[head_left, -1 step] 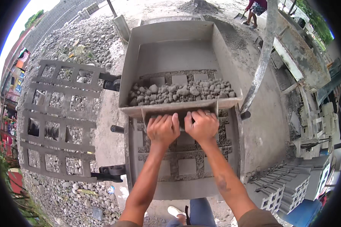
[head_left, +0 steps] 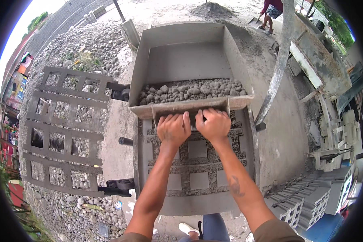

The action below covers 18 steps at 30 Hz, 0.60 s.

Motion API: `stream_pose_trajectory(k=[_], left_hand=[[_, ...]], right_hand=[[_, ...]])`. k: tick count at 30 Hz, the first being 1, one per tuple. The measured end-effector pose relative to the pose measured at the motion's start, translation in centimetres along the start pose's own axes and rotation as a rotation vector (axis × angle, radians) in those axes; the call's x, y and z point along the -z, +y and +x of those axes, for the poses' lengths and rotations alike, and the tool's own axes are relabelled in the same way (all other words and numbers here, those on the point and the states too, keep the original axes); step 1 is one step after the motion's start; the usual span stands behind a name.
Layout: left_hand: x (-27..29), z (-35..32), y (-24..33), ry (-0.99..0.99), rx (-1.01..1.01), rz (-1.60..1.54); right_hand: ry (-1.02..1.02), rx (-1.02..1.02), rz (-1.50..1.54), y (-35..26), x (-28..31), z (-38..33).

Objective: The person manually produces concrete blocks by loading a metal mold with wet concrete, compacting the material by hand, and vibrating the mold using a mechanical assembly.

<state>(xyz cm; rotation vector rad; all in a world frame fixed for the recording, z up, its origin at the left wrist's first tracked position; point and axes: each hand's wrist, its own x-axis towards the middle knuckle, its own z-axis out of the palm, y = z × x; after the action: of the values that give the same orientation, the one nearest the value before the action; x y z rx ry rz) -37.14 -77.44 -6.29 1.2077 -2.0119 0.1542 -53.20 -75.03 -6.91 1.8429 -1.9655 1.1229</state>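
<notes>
A grey open-topped metal box (head_left: 242,101) lies across the block mould (head_left: 198,181) in front of me. My left hand (head_left: 173,130) and my right hand (head_left: 213,126) are side by side, wrapped round the handle in the recess of the box's near wall. The handle itself is mostly hidden by my fingers. Inside the box, a band of lumpy grey concrete mix (head_left: 193,89) is heaped along the near wall. Between the box and me, the mould shows flat square plates with crumbly mix filling the gaps around them.
To the left, a hinged metal grid (head_left: 64,125) hangs over gravel (head_left: 82,209). A slanting metal pole (head_left: 276,80) rises at the right. Stacked concrete blocks (head_left: 310,197) lie lower right. Another person (head_left: 272,14) works with a shovel at the far right.
The box has slid slightly away from me with both hands on its handle, uncovering more of the mould. The mix inside is bunched, covering plates that showed behind it.
</notes>
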Motion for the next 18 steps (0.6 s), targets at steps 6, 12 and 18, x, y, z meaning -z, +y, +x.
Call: stream_pose_trajectory(k=[6,12,18], left_hand=[[-5.3,6.0,-2.8,-0.338,0.179,0.088],[2.9,1.0,0.1,-0.591,0.282,0.142],[11.3,-9.2,7.3,-0.657,0.247,0.103]], right_hand=[[-0.185,-0.003,-0.021,4.0,-5.5,5.6],[-0.473,-0.138,0.042,-1.1,1.9,0.3],[-0.522,-0.207,0.009,-3.7,12.5,-10.9]])
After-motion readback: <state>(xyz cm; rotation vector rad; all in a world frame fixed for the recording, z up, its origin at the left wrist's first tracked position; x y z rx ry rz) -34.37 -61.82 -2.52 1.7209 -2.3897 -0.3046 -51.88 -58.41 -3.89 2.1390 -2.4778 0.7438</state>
